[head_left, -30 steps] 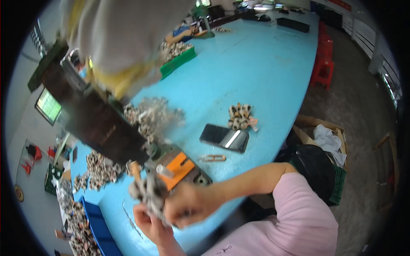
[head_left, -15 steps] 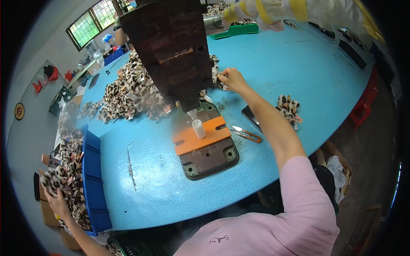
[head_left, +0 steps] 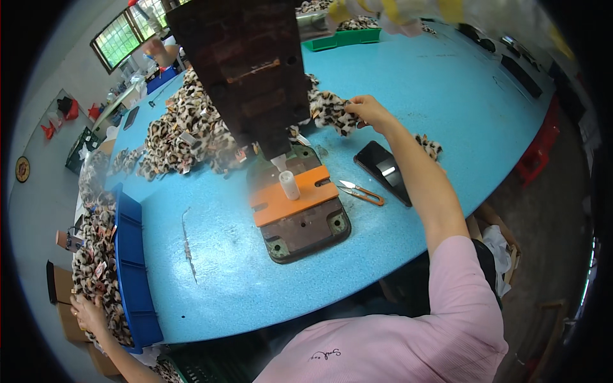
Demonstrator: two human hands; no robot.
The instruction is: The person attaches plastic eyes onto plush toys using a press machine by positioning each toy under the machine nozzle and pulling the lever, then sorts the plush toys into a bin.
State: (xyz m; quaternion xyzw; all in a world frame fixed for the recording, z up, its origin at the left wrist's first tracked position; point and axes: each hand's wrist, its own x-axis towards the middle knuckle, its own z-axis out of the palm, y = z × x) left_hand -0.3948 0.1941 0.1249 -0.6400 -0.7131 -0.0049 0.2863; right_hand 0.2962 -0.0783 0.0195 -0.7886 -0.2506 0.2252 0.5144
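My right hand reaches past the press and pinches the edge of a leopard-print plush piece, which trails back behind the press. At the lower left, my left hand rests on the heap of leopard-print plush pieces in the blue crate, its fingers apart. Between my arms stands the dark metal press, its tip just above a white plastic cylinder on an orange plate. The plate lies across the dark press base.
Orange-handled thread snips and a black phone lie right of the base. A large plush pile sits left of the press. More plush lies behind my right forearm. A green tray and another person's hand appear farther back.
My right hand has moved right, drawing the plush piece farther out from behind the press. My left hand has lowered onto the crate's heap; the piece it held up no longer shows in it.
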